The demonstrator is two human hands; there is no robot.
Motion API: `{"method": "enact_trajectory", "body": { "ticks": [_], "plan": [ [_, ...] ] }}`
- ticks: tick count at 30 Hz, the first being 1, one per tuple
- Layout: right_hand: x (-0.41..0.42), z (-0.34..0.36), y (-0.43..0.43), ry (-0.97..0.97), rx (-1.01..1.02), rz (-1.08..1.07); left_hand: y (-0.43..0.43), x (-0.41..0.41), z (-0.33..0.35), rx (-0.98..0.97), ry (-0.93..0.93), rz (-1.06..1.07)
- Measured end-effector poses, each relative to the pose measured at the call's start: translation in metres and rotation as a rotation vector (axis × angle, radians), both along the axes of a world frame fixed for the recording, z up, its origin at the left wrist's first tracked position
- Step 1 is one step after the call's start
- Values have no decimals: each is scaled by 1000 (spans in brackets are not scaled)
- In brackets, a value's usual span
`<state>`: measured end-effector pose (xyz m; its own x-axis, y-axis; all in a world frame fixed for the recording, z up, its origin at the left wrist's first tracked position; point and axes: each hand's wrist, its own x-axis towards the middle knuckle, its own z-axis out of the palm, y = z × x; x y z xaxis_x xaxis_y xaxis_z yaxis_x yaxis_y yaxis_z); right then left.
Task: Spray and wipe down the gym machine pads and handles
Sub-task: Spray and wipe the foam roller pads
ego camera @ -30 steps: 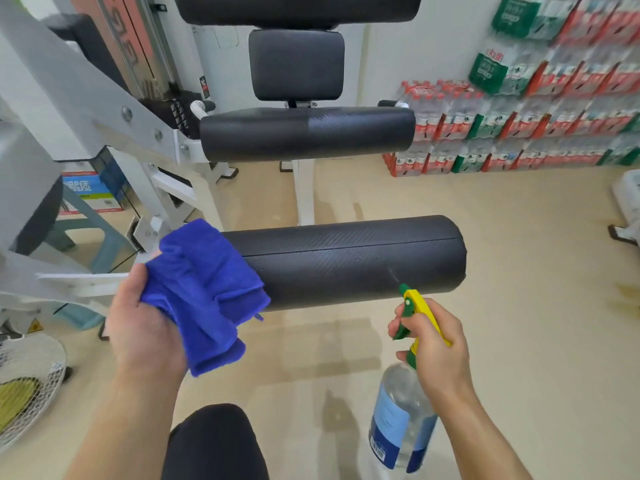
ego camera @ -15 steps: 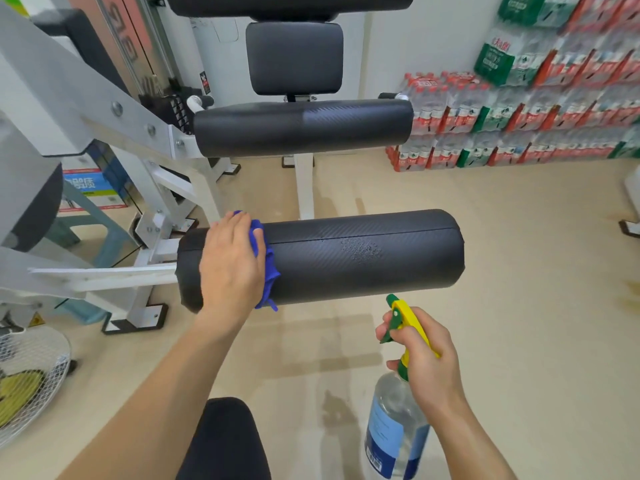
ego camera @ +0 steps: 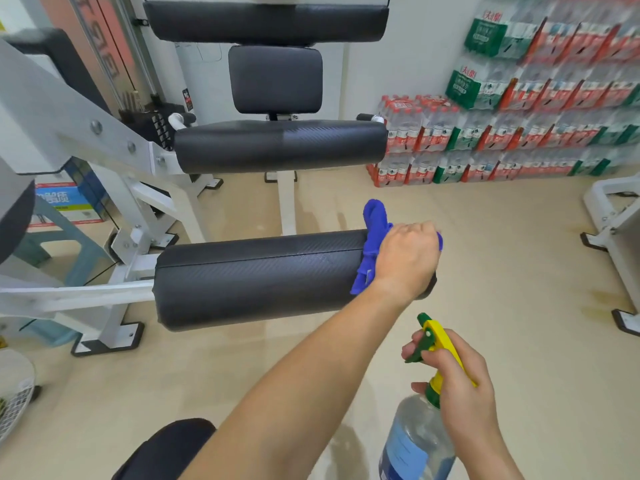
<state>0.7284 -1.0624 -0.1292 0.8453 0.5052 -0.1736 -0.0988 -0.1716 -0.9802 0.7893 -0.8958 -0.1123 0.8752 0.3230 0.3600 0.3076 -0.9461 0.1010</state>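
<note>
Lower roller pad [ego camera: 259, 282], black, lies level across mid-view, fixed at its left end to the white machine frame [ego camera: 69, 116]. My left grip [ego camera: 407, 258] sits over the pad's right end, fingers curled down round a blue cloth [ego camera: 375, 216] and pressing it against the pad. The cloth bunches up above the knuckles, and a fold hangs on the near face. My right grip [ego camera: 460, 386] is low right, near the pad but apart from it. It is closed round the neck of a clear spray bottle [ego camera: 415, 445] with a blue label, fingertips at the green trigger. The yellow spray head [ego camera: 440, 336] points up-left. Behind stand an upper roller pad [ego camera: 277, 145], a square back pad [ego camera: 275, 79] and a wide top pad [ego camera: 266, 22]. Packs of bottled water [ego camera: 519, 133] are stacked along the right wall on the beige floor [ego camera: 502, 271].
</note>
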Motion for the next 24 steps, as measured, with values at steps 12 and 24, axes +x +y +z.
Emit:
{"method": "enact_trajectory", "body": {
  "ticks": [12,24],
  "plan": [
    [-23,-5,60,14,25,119,84,-168,-36,226,-41,-49],
    [-47,7,92,22,78,217,137,-265,-45,-148,-400,385]
  ]
}}
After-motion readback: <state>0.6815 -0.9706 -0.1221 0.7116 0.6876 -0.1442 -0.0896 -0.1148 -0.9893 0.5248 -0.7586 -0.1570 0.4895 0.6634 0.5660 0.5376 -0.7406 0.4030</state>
